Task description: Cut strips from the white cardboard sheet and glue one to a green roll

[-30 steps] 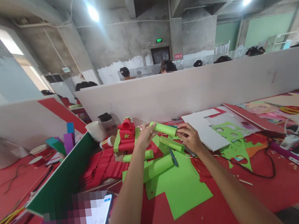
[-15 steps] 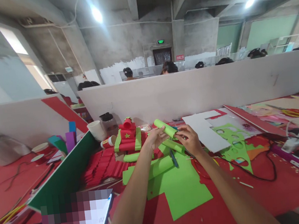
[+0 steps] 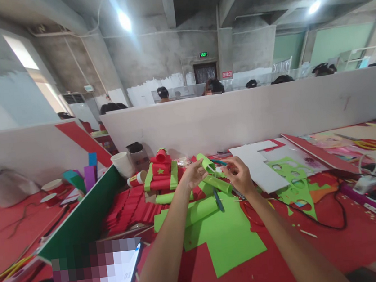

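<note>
My left hand [image 3: 193, 175] is closed on a small bright-green roll [image 3: 205, 161] of sheet material, its open end facing right. A thin pale sliver shows at that end. Close by on the right, my right hand [image 3: 237, 175] has its fingers pinched together; what they hold, if anything, I cannot make out. Below both hands lie another green roll [image 3: 218, 184], a larger one [image 3: 201, 209], a dark blue pen-like tool [image 3: 218, 200] and a flat green sheet [image 3: 236, 248]. A red stacked model [image 3: 160, 171] with green strips and a star stands left of my left hand.
Red pleated pieces [image 3: 128, 210] lie beside a dark green board [image 3: 84, 216]. White board [image 3: 259, 169] and a green sheet with cut-out holes [image 3: 293, 183] lie right. A phone [image 3: 123, 275] is near the front left; a purple power strip [image 3: 367, 199] with cables lies right.
My right hand has come away from the green roll's right end, leaving a gap. The roll now tips its open end more towards me, still in my left hand.
</note>
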### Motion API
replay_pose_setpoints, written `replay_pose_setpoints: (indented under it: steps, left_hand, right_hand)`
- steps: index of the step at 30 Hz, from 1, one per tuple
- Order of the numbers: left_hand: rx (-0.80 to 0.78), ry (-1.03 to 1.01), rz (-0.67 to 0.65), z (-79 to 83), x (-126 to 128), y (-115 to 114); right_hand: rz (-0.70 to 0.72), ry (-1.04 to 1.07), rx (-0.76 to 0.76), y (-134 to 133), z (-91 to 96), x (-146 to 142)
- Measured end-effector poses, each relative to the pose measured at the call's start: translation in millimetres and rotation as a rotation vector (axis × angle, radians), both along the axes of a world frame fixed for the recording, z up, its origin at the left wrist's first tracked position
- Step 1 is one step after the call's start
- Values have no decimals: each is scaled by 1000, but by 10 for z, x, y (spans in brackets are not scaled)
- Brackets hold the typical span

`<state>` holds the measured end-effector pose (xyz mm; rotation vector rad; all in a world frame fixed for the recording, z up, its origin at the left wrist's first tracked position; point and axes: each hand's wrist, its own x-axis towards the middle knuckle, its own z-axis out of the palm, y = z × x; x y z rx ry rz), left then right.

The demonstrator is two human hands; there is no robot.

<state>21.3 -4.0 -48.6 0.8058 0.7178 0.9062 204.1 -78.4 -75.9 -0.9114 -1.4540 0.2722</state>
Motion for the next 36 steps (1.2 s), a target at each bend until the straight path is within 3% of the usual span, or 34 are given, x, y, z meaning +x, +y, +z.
replay_pose_setpoints:
  steps: [5, 13, 36]
  left_hand:
    - [26, 30, -38, 11, 59, -41]
    - [50, 57, -99, 20, 64, -59]
    - [51, 141, -11, -34, 56, -3]
  right_hand:
    - [100, -28, -86, 9, -12, -42]
    - [126, -106, -66, 20, -18, -58]
    - [34, -39, -47, 18, -19, -34]
